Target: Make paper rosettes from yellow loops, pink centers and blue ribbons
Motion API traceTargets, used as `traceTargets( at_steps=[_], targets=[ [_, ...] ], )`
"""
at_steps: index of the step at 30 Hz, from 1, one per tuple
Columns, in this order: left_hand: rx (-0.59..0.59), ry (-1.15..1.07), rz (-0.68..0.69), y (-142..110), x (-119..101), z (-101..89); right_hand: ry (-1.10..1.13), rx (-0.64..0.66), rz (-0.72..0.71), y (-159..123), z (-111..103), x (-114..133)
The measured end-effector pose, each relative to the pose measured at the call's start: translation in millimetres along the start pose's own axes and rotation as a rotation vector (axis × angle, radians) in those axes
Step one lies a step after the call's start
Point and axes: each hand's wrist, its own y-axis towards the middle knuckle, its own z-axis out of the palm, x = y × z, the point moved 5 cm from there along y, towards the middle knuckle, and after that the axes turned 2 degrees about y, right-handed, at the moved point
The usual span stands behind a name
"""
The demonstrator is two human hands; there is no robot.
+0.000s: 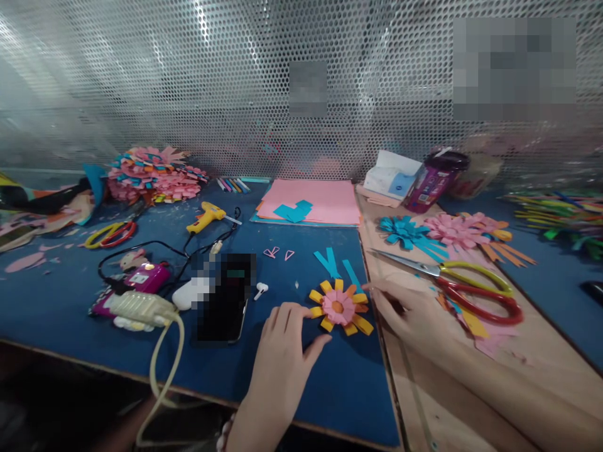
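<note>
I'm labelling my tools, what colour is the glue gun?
The glue gun is mostly yellow, clearest in head view.

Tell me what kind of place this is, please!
It looks like a craft table, maybe in a workshop. There's a yellow-and-pink paper flower, a yellow glue gun and big scissors on the right.

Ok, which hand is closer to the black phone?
The left hand: it's just beside the phone, while the right hand is farther off, past the paper flower.
</note>
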Motion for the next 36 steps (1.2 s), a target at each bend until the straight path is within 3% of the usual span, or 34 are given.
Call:
traceTargets(
  at_steps=[8, 16, 36],
  targets=[
    [-0.004, -0.001, 0.002, -0.2, -0.7, 0.6, -0.071, 0.166, -0.070, 0.7, 2.2, -9.6],
    [0.025, -0.009, 0.004, -0.3, 0.1, 0.4, -0.126, 0.245, -0.093, 0.4, 6.7, -22.8],
    [0.058, -0.039, -0.016, -0.8, -0.3, 0.3, -0.091, 0.207, -0.110, 2.0, 7.1, -25.2]
  ],
)
